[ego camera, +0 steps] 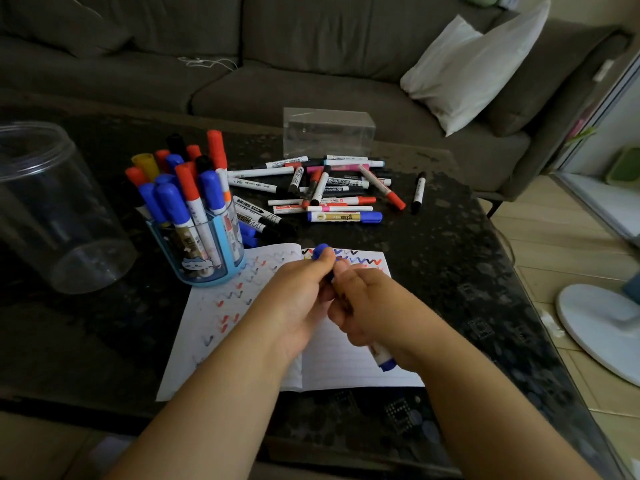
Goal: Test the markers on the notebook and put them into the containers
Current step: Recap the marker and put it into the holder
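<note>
Both hands meet over the open notebook [346, 362], whose pages carry red, blue and black zigzag marks. My left hand [298, 296] pinches the blue cap [320, 251] of a marker. My right hand [363, 306] grips the same blue marker's white barrel, and its blue end [386, 364] sticks out below the palm. Whether the cap is seated or pulled off cannot be told. A blue pen cup [204, 247] holding several red, blue, black and yellow markers stands at the notebook's far left corner. A loose pile of markers [332, 188] lies beyond the notebook.
A large clear round jar [52, 209] stands at the left of the dark table [485, 306]. A clear rectangular box [327, 133] sits behind the marker pile. Beyond the table is a grey sofa with a white pillow [474, 67]. A white fan base [602, 327] is on the floor, right.
</note>
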